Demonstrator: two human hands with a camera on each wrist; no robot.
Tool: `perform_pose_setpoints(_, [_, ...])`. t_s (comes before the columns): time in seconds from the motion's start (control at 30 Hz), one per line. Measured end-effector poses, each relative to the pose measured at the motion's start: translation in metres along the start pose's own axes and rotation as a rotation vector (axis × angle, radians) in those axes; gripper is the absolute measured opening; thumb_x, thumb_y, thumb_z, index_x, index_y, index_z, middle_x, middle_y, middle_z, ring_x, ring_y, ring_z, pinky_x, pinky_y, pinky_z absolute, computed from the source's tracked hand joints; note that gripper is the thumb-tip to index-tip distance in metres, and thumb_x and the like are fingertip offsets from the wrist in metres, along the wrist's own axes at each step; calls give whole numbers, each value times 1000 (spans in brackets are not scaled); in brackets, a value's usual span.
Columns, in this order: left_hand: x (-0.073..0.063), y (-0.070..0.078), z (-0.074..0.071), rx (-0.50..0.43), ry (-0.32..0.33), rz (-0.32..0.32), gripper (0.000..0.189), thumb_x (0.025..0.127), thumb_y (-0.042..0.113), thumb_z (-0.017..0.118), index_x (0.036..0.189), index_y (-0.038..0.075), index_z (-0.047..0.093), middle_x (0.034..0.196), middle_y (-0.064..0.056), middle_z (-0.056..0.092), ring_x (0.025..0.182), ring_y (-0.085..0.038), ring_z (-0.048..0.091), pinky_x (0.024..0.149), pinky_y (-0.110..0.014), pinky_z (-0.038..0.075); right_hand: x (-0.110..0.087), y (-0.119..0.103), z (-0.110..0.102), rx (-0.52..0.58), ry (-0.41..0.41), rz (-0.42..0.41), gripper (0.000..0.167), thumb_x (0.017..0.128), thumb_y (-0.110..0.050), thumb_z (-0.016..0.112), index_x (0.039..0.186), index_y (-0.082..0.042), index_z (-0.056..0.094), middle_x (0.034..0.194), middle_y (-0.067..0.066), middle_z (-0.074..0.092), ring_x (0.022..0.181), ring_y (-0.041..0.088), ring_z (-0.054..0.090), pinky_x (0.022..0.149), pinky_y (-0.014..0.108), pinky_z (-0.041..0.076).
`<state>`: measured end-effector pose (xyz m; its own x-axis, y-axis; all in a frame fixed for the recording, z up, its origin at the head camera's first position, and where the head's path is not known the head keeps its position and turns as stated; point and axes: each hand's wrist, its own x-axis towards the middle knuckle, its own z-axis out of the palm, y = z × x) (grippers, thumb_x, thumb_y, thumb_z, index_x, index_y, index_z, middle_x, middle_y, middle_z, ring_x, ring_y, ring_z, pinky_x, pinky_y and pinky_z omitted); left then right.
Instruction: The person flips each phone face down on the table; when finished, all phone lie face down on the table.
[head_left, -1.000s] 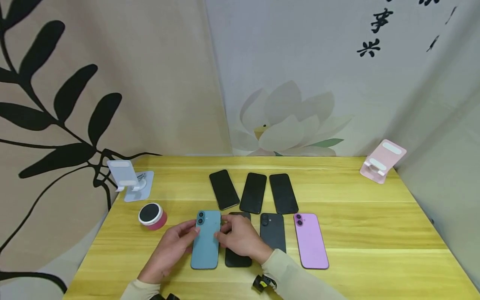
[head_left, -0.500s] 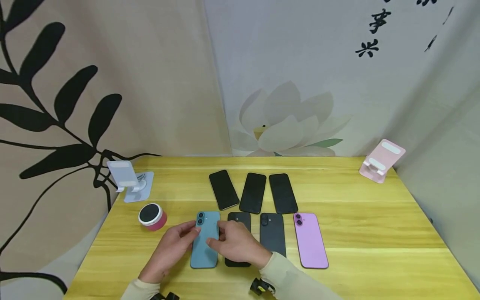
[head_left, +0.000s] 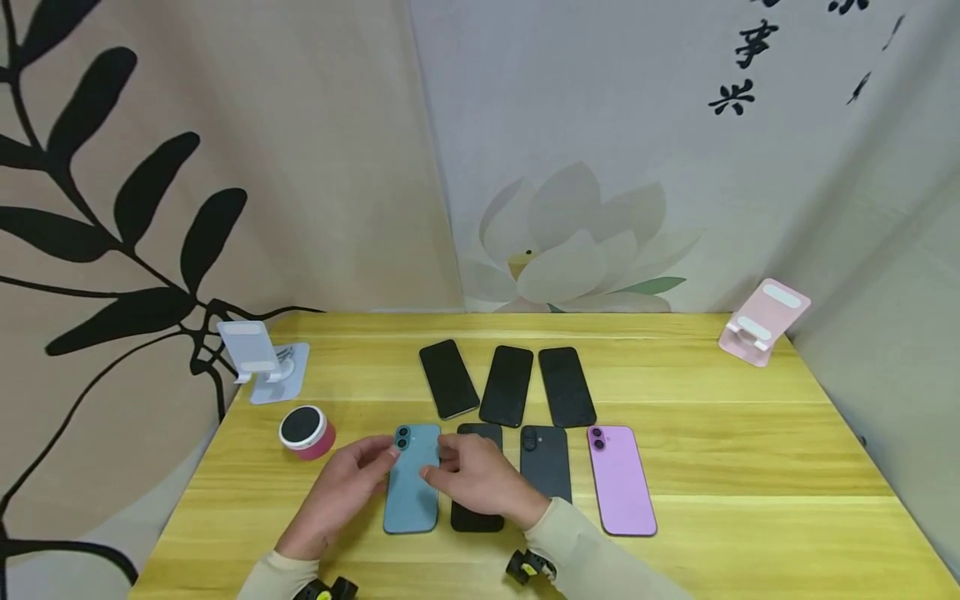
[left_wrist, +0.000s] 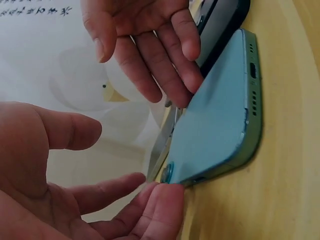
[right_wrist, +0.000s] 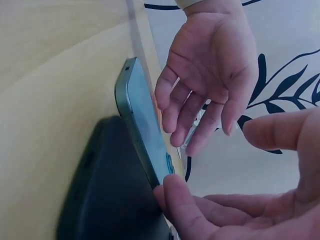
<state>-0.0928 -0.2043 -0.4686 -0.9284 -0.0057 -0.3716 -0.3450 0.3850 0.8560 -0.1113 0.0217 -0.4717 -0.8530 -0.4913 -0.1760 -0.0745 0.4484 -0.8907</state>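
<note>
A blue phone (head_left: 414, 483) lies back up on the table, camera lenses at its far left corner. My left hand (head_left: 341, 492) is at its left side, and in the left wrist view the fingertips (left_wrist: 167, 200) are right at its edge near the lenses, thumb held apart. My right hand (head_left: 483, 475) is at the opposite edge. In the right wrist view its fingertips (right_wrist: 175, 192) meet that edge while the thumb (right_wrist: 275, 131) stands clear. Under the right hand lies a black phone (head_left: 477, 518), partly hidden. Neither hand's fingers are curled round the phone.
A dark grey phone (head_left: 546, 467) and a purple phone (head_left: 624, 483) lie to the right. Behind them are several black phones (head_left: 507, 387), screens up. A pink-and-white round jar (head_left: 307, 433) and a light blue phone stand (head_left: 251, 350) are left; a pink stand (head_left: 765, 323) is far right.
The right hand has shifted slightly left, its thumb now over the blue phone's right side. The left hand keeps nearly the same place, and the other phones have not moved.
</note>
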Motion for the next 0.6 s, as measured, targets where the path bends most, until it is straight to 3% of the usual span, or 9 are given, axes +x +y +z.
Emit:
perform_pose_setpoints(0.1, [1,4,1,13,11,18,49,108,32,60,147,1,58,138,-18,65,120,-27,66,95,-44,62,2,2,-4,11,1,-19,68,102,-38,68,151,6,52,138,21,69,118,28,73,98,42,60])
perform_pose_setpoints(0.33, [9,13,4,7,22,54,46,108,34,61,144,5,61,132,-15,66,116,-27,65,94,-42,60,14,9,-18,11,53,-80,58,105,-37,64,148,2,57,141,18,67,120,27,71,98,43,60])
perform_pose_setpoints(0.6, [34,16,5,-84,24,83,45,110,34,57,146,8,58,140,-16,62,125,-29,61,104,-44,57,41,16,-36,75,131,-85,45,108,-31,61,142,-2,63,133,12,72,121,28,71,99,45,59])
